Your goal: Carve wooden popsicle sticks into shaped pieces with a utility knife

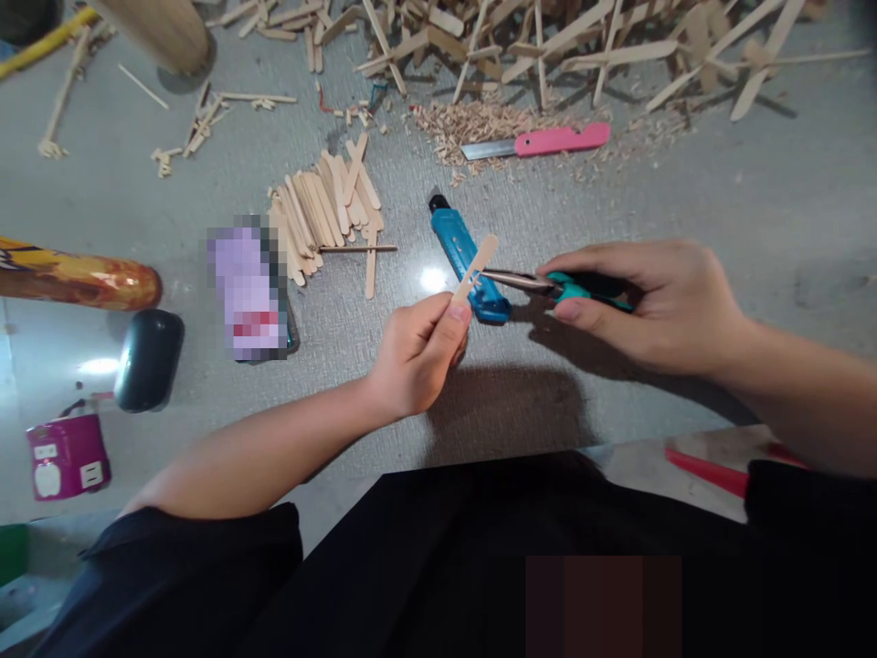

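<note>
My left hand [425, 352] is closed on a wooden popsicle stick [483, 251], pinched between thumb and fingers with its rounded end pointing up and right. Small splinters stick out at the stick's edge. In my right hand [650, 302] are long-nose pliers [524, 280] with teal and black handles, their tips at the side of the stick. Whether the jaws bite the wood I cannot tell. Beneath the stick a blue box cutter [456, 233] lies on the table. A pile of popsicle sticks [319, 206] is spread to the left of it.
A pink-handled knife [562, 140] lies by wood chips [445, 128]. Joined stick pieces [548, 46] crowd the back. On the left are a phone [250, 292], a dark rounded case [149, 359], an orange-brown cylinder [82, 274] and a magenta packet [68, 457].
</note>
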A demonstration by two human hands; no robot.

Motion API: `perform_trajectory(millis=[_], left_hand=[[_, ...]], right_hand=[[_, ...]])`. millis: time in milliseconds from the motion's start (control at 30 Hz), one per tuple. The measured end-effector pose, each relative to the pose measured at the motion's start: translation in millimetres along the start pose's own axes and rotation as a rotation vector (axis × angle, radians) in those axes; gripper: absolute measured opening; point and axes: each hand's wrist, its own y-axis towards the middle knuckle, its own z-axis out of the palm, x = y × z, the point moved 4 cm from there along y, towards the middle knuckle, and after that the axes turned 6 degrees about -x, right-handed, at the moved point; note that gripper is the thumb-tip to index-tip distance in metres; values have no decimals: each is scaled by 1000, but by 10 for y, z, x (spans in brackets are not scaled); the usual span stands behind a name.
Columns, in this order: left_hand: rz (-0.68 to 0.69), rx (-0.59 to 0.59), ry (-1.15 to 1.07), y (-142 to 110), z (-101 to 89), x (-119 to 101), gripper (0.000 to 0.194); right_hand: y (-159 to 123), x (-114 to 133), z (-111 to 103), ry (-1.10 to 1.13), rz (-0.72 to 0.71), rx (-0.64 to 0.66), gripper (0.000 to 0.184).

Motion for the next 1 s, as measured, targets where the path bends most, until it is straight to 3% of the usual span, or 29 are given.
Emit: perform_trajectory(millis=[233,500,633,767,867,1000], left_hand=[[7,44,22,-13,-4,-6,54],[2,29,-10,-21,-7,29,51],[47,-70,3,-56,-45,79,44],[120,-109,154,-90,-64,65,43],[168,-103,271,-81,-35,35,38],[260,-210,485,59,-95,36,33]], right_hand=[[-3,-47,17,103,96,20,22],[4,-16,6,70,119,47,23],[47,-49,-21,-128,38,-23,29],[145,-322,-55,-335,-13,-139,42],[225,-515,-74,-381,-25,-181,40],[289,-573,-60,-483,59,-130,44]])
